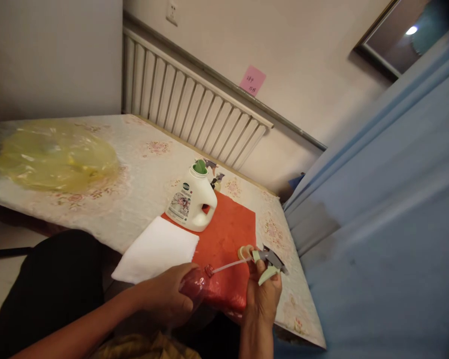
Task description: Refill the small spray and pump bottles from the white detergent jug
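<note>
In the head view, the white jug (194, 209) with a green cap stands on the red mat (232, 234). Its label carries a dark round logo and a picture, but the writing is too small to read. On the wall a pink note (252, 80) has some handwriting, which I also cannot read. The left hand (168, 294) is at the near edge of the tabletop (145, 169), and its fingers (179, 276) are closed around the red bottle (194, 285), which lies tilted over the near end of the mat. The right hand (264, 299) is just beside it, and its fingers (261, 271) are closed on the spray head (271, 260), held a little above the mat. A thin tube (228, 266) runs from the spray head to the mouth of the bottle and its end sits there. The mat reaches the near edge of the tabletop, and the right edge of the tabletop runs close along a blue curtain (389, 199), so there is little room on that side. A folded white cloth (157, 249) lies at the left of the mat, touching it. Two small spray bottles (215, 174) stand just behind the jug. Well apart to the left, a yellow plastic bag (52, 157) rests on the tabletop, and between it and the jug the flowered cover is bare. A white radiator (187, 104) stands against the wall behind the far edge.
</note>
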{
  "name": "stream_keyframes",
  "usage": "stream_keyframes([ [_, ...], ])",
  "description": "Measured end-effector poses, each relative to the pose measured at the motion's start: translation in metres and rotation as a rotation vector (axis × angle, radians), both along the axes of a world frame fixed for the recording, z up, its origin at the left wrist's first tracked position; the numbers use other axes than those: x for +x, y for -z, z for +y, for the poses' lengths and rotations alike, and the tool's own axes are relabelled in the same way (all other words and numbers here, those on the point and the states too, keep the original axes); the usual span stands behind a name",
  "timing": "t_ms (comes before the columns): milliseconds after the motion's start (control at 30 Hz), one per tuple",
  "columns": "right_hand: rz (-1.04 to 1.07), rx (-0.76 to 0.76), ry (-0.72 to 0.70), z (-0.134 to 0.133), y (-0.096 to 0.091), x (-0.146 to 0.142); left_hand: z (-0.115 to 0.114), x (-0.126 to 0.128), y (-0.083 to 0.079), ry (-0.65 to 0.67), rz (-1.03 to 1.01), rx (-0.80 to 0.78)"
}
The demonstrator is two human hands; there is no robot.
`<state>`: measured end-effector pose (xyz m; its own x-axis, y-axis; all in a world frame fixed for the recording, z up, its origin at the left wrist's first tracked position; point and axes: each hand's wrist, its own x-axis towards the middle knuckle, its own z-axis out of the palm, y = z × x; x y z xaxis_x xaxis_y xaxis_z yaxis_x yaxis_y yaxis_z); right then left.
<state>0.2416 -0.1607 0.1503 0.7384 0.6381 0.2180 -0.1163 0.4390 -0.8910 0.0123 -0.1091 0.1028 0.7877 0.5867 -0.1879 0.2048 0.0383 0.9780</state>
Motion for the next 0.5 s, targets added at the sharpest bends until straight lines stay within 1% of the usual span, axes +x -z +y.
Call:
stream_keyframes([
  [100, 0.061, 0.02, 0.04, 0.006, -0.003, 0.006, 0.015, -0.008, 0.003, -0.06, -0.023, 0.09],
  [200, 0.049, 0.005, 0.043, 0.016, -0.001, 0.011, 0.035, -0.018, 0.011, -0.122, -0.06, 0.151],
  [267, 0.006, -0.042, 0.05, 0.025, 0.004, 0.013, 0.051, -0.025, 0.016, -0.16, -0.109, 0.143],
  [333, -0.035, -0.116, 0.067, 0.036, 0.011, 0.015, 0.068, -0.033, 0.017, -0.178, -0.188, 0.102],
  [400, -0.071, -0.202, 0.066, 0.047, 0.021, 0.014, 0.087, -0.04, 0.014, -0.157, -0.28, 0.053],
  [500, -0.146, -0.311, 0.035, 0.062, 0.035, 0.011, 0.113, -0.047, 0.004, -0.067, -0.347, -0.005],
])
